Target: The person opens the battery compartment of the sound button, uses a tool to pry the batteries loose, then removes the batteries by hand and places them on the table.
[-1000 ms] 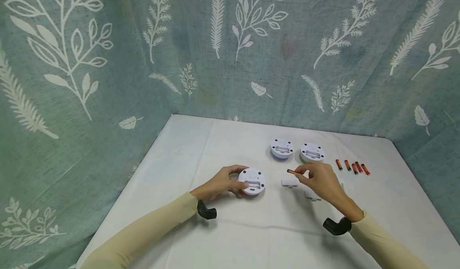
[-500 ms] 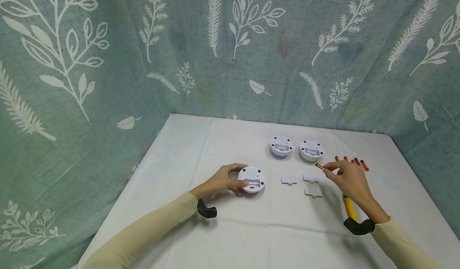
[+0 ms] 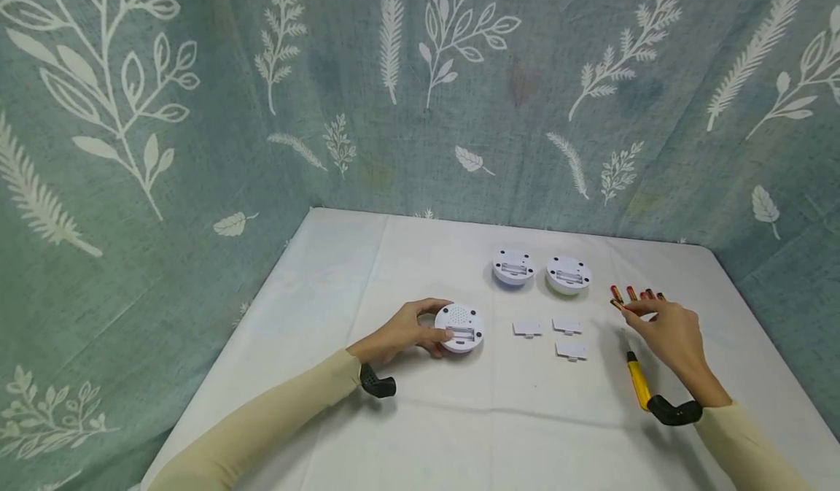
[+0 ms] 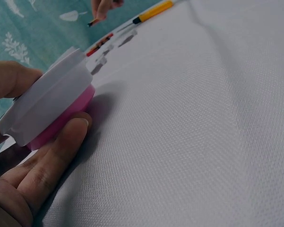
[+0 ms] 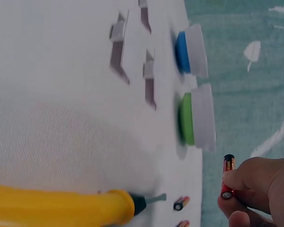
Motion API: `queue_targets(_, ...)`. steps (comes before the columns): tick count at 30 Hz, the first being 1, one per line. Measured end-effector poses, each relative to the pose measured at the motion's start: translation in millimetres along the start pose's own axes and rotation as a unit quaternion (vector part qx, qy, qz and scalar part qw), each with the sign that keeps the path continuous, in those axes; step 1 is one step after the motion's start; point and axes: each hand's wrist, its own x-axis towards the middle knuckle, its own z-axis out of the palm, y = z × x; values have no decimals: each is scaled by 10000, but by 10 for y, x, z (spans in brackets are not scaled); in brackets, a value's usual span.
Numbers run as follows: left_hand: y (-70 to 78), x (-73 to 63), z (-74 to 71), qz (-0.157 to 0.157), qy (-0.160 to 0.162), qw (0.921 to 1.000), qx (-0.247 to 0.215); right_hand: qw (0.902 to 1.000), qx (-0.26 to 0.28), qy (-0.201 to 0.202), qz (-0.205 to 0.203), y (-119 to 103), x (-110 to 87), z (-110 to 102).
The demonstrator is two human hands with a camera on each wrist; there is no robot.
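My left hand [image 3: 407,330] grips a round white device [image 3: 458,317] by its side, thumb across the top face. The device's bare battery compartment [image 3: 463,334] faces up; a pink lower part [image 4: 61,119] shows in the left wrist view. My right hand [image 3: 672,334] pinches a red and black battery [image 5: 228,163] between thumb and fingers, held above the table. Several more batteries [image 3: 631,293] lie just beyond that hand, partly hidden by it. Below the right hand lies a yellow-handled screwdriver [image 3: 638,383], its shaft pointing away from me.
Two similar round devices, one with blue [image 5: 182,53] and one with green [image 5: 186,118] undersides, stand at the back with open compartments up. Three small white battery covers [image 3: 528,329] lie mid-table. A patterned curtain [image 3: 420,111] hangs behind the white-covered table [image 3: 420,447].
My right hand has moved right with the battery, from over the covers to beside the other batteries, uncovering the covers and the screwdriver. My left hand and its device hold still.
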Motion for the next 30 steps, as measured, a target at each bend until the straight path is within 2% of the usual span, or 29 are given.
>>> queue_targets(5,9,3,-9,4,-15,10000,-10,9994,-46,74,339,112,11,-9)
queue_targets(11,4,-7,-11,-33,-6,10000,-24,9985,22,107,534,218,2,-19)
queue_targets(22,4,-7,-19,-33,-51,10000,12,9921,-49,-106,1251,392,9,8)
queue_targets(30,6,-9,-7,-27,-17,10000,81,9887,-152,-209,1476,424,-3,22)
